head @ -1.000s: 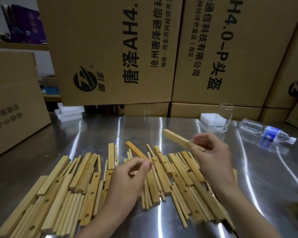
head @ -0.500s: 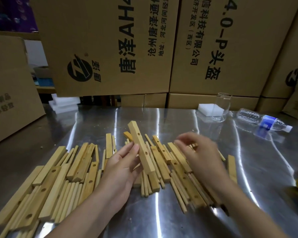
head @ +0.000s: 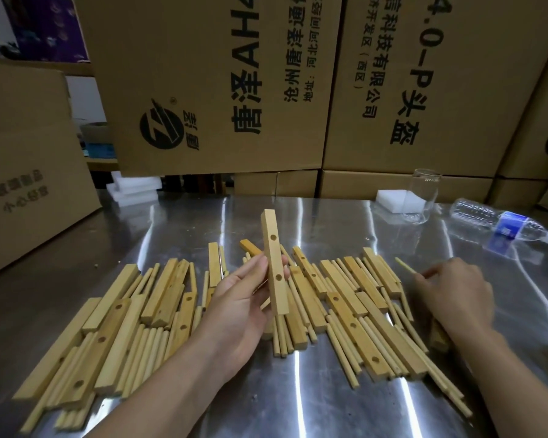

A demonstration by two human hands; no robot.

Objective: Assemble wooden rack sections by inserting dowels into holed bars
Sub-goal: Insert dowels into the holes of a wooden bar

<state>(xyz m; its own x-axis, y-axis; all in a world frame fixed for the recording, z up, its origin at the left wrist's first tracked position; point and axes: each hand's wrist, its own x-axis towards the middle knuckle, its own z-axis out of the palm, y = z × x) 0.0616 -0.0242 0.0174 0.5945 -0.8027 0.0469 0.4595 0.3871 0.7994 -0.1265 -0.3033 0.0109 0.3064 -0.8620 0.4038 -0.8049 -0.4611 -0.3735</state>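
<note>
- Above the pile (head: 355,311) of loose wood on the steel table (head: 298,406): left hand (head: 234,308) grips holed bar (head: 274,263), near upright, two holes visible.
- At the pile's right edge: right hand (head: 456,292) pinches thin dowel (head: 405,266), well apart from the bar.

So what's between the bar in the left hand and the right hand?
Head view: between the held bar and the right hand, which pinches a thin dowel, loose bars and dowels lie on the table.
</note>
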